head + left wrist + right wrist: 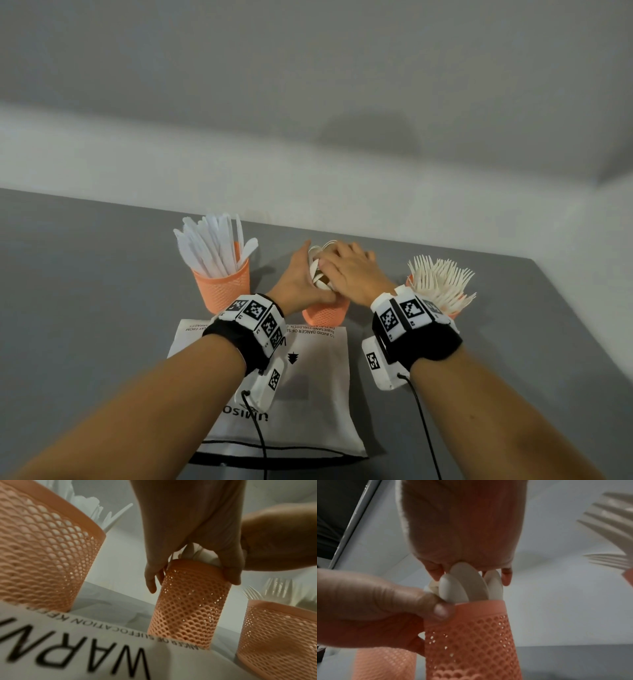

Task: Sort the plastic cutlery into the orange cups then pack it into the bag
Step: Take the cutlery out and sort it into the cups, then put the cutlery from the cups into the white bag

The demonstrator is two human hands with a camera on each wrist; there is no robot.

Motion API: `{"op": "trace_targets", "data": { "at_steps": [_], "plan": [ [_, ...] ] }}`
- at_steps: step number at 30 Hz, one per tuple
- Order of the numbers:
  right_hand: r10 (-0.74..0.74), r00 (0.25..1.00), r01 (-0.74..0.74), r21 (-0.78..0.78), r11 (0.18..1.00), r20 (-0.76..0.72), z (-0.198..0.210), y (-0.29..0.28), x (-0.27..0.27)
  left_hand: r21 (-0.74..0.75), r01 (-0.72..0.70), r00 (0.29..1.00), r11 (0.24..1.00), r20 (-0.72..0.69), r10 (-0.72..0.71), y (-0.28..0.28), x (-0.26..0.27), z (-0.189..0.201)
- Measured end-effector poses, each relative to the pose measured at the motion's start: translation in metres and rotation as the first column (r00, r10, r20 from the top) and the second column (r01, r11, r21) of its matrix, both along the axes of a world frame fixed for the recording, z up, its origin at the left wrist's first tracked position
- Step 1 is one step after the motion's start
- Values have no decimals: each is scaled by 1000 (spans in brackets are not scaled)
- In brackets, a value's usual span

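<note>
Three orange mesh cups stand in a row behind the white bag (308,377). The left cup (222,291) holds white knives (209,246), and the right cup (455,310) holds forks (442,281). A bunch of white spoons (317,274) stands in the middle cup (325,315). My left hand (299,279) grips the bunch from the left, with its thumb (426,604) at the cup's rim. My right hand (349,269) lies over the spoon bowls (467,585), and its fingers (506,577) curl down round them.
The grey table (85,274) ends at a white wall behind the cups, with its right edge close beyond the fork cup. The bag, printed with a warning text (77,649), lies flat just in front of the cups. Cables run from both wrist cameras.
</note>
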State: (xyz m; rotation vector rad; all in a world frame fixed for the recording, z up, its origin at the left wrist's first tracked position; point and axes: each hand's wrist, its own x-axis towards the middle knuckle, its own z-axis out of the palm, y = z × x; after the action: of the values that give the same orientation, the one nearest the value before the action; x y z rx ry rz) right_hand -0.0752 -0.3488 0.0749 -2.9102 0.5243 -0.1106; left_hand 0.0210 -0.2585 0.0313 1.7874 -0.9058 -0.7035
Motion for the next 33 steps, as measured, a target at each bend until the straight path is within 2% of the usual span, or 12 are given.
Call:
{"op": "trace_targets", "data": {
  "at_steps": [4,7,9,12,16,19,21,23,25,28,30,33],
  "plan": [
    [64,921,-63,-14,998,385,11,12,-10,96,-3,974,995,228,-19,15,-5,19],
    [131,818,-208,75,975,560,10,30,-26,54,-9,847,998,531,-21,53,-17,46],
    [231,871,-365,255,895,434,2,44,-41,103,174,792,979,576,-201,89,-21,55],
    [411,912,-382,368,848,0,-17,65,-62,435,360,758,825,378,-531,138,-28,42],
    [414,854,-327,294,898,-316,-41,90,-79,709,238,621,663,414,-665,174,-25,11],
    [355,888,-276,277,920,-292,-48,103,-78,423,193,719,885,553,-421,180,-19,3],
    [231,965,-179,327,928,-127,-42,104,-78,136,157,778,978,593,-208,182,-15,1],
    [81,996,-88,343,935,35,-33,107,-78,-97,138,787,986,615,-49,187,-12,-3],
    [-10,989,-38,318,947,147,-26,111,-76,-225,150,685,963,726,63,192,-15,-4],
    [-79,962,-5,306,952,263,-19,123,-73,-311,205,446,928,874,194,200,-23,-1],
    [-99,941,10,268,963,323,-15,131,-69,-275,320,422,907,898,124,200,-32,-2],
    [-84,935,11,210,978,343,-9,145,-63,42,293,487,955,853,-187,187,-44,-8]
  ]
}}
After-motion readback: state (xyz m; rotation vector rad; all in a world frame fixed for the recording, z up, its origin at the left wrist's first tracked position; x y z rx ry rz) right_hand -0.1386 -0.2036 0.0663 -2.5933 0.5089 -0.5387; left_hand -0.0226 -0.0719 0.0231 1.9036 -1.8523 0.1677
